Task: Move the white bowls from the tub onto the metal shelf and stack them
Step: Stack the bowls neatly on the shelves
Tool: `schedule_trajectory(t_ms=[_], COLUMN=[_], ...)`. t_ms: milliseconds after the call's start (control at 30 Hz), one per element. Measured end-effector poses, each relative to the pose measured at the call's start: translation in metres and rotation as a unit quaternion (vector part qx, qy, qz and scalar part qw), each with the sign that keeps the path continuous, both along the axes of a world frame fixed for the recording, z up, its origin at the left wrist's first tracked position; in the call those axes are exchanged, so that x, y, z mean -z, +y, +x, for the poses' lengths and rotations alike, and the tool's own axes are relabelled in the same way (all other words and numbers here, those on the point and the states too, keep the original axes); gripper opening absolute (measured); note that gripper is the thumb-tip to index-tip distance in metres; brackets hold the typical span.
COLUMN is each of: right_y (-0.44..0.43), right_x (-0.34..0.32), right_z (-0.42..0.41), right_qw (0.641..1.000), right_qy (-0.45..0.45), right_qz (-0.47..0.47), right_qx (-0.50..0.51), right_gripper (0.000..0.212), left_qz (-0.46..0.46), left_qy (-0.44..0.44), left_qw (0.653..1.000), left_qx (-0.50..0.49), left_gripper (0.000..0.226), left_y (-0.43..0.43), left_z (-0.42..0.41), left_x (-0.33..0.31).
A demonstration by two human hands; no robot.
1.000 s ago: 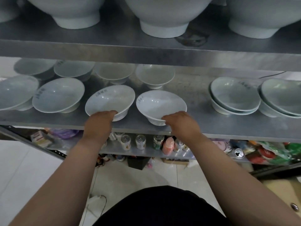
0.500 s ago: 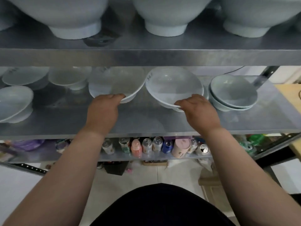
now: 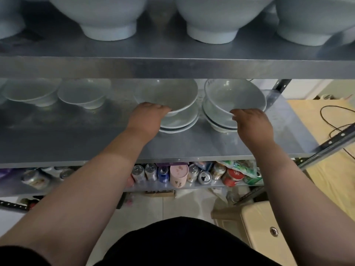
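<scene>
Left hand (image 3: 148,120) grips one bowl (image 3: 172,95), right hand (image 3: 251,125) second bowl (image 3: 234,95)

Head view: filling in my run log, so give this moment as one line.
left hand grips left bowl at left stack | right hand grips right bowl at right stack | stacks on shelf | phase: stacking

White bowls (image 3: 169,95), grey shelf (image 3: 76,139)

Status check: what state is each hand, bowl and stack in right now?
left hand: grips left bowl by rim.
left bowl: held over left stack, seating unclear.
left stack: upright on shelf.
right hand: grips right bowl by rim.
right bowl: held atop right stack.
right stack: upright.
single bowls: two, upright, unstacked.
</scene>
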State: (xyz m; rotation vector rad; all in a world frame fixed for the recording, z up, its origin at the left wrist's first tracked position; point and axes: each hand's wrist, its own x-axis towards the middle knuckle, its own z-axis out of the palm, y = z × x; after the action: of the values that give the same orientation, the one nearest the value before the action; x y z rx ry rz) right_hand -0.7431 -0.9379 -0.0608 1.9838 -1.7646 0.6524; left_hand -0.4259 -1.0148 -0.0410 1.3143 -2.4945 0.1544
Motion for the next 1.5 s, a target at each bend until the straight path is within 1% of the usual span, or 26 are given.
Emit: schedule_trajectory(t_ms=[100,200,300,400,533,567,667,767,967,1100,1167,1267,1367,1433,1467,1500], right_y=[-0.005,-0.009,-0.013,-0.016,-0.019,-0.019,-0.020,-0.023,-0.021,-0.024,-0.021,-0.007,0.018,0.034,0.041,0.047], right_x=[0.009,0.018,0.024,0.027,0.029,0.029,0.033,0.036,0.036,0.033,0.031,0.025,0.020,0.015,0.013,0.011], right_z=[-0.021,-0.034,-0.037,-0.036,-0.035,-0.035,-0.033,-0.033,-0.037,-0.036,-0.032,-0.017,0.019,0.048,0.063,0.080], right_qw=[1.000,0.998,0.994,0.991,0.984,0.983,0.984,0.986,0.987,0.983,0.982,0.984,0.977,0.955,0.932,0.901], right_qy=[0.000,0.012,0.021,0.024,-0.002,-0.015,-0.015,-0.004,-0.011,-0.010,-0.029,-0.097,-0.189,-0.273,-0.333,-0.399], right_qz=[0.023,0.061,0.105,0.132,0.176,0.183,0.178,0.169,0.161,0.182,0.185,0.150,0.094,0.114,0.142,0.173], right_qx=[0.012,0.024,0.032,0.005,-0.017,-0.012,0.001,-0.003,-0.003,-0.001,0.008,0.021,-0.001,-0.008,-0.008,-0.007], right_gripper=[0.031,0.034,0.041,0.045,0.029,0.032,0.046,0.053,0.048,0.046,0.044,0.035,0.033,0.031,0.029,0.027], left_qz=[0.028,0.054,0.058,0.049,0.081,0.087,0.097,0.115,0.120,0.135,0.150,0.167,0.198,0.231,0.257,0.281], left_qy=[-0.051,-0.087,-0.085,-0.075,-0.093,-0.090,-0.086,-0.082,-0.066,-0.062,-0.030,0.096,0.210,0.278,0.322,0.367], left_qw=[0.998,0.995,0.995,0.996,0.992,0.992,0.992,0.990,0.990,0.989,0.988,0.981,0.958,0.932,0.910,0.884], left_qx=[-0.010,-0.012,-0.011,-0.002,0.008,0.008,0.009,-0.001,-0.011,-0.017,-0.009,0.002,-0.011,-0.036,-0.051,-0.068], left_gripper=[0.053,0.054,0.051,0.047,0.035,0.033,0.034,0.032,0.030,0.032,0.034,0.042,0.043,0.038,0.034,0.030], left_y=[-0.001,-0.002,0.000,-0.002,-0.006,-0.005,-0.003,-0.002,-0.002,-0.004,-0.002,0.012,0.039,0.058,0.068,0.076], left_z=[-0.016,-0.026,-0.028,-0.027,-0.026,-0.026,-0.028,-0.033,-0.036,-0.036,-0.032,-0.020,0.004,0.028,0.040,0.053], left_x=[0.010,0.016,0.024,0.031,0.031,0.032,0.036,0.039,0.041,0.039,0.039,0.032,0.022,0.019,0.019,0.021])
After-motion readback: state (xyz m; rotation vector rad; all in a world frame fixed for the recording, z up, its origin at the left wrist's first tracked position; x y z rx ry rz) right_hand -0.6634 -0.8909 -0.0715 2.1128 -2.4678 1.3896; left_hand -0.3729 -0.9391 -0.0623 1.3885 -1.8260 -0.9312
